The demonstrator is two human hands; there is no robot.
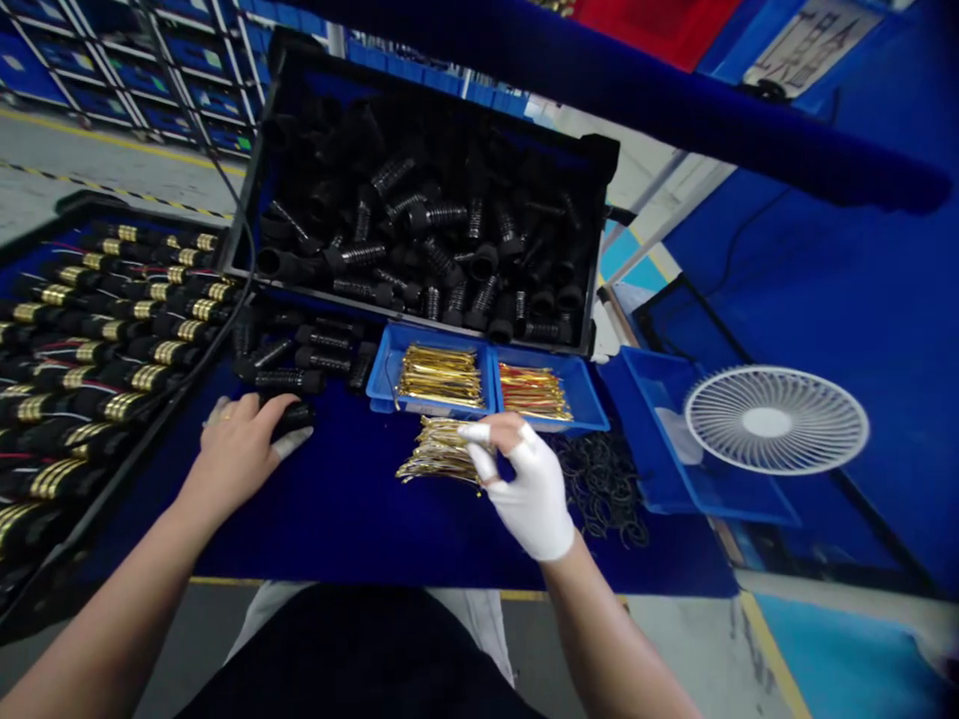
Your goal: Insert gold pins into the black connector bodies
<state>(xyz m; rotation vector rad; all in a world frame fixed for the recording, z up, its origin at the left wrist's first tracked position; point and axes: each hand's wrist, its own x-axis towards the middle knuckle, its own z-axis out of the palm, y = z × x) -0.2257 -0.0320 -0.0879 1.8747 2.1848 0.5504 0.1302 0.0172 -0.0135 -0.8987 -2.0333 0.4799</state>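
My left hand [241, 444], bare with taped fingertips, curls over a black ribbed plastic sleeve [296, 414] lying on the blue bench top [352, 509]. More loose black sleeves [300, 352] lie just beyond it. My right hand [524, 484], in a white glove, pinches into a loose pile of gold metal pins [439, 451] on the bench, thumb and forefinger closed on some of them. Behind the pile stand a small blue tray of gold pins [440, 376] and a second blue tray of gold and red pins [533, 391].
A large black bin [427, 215] full of black sleeves stands at the back. A black tray of assembled connectors with gold rings [97, 330] fills the left. Black rubber rings [603, 484] lie right of my gloved hand. A white fan [775, 419] sits over a blue tray [674, 479].
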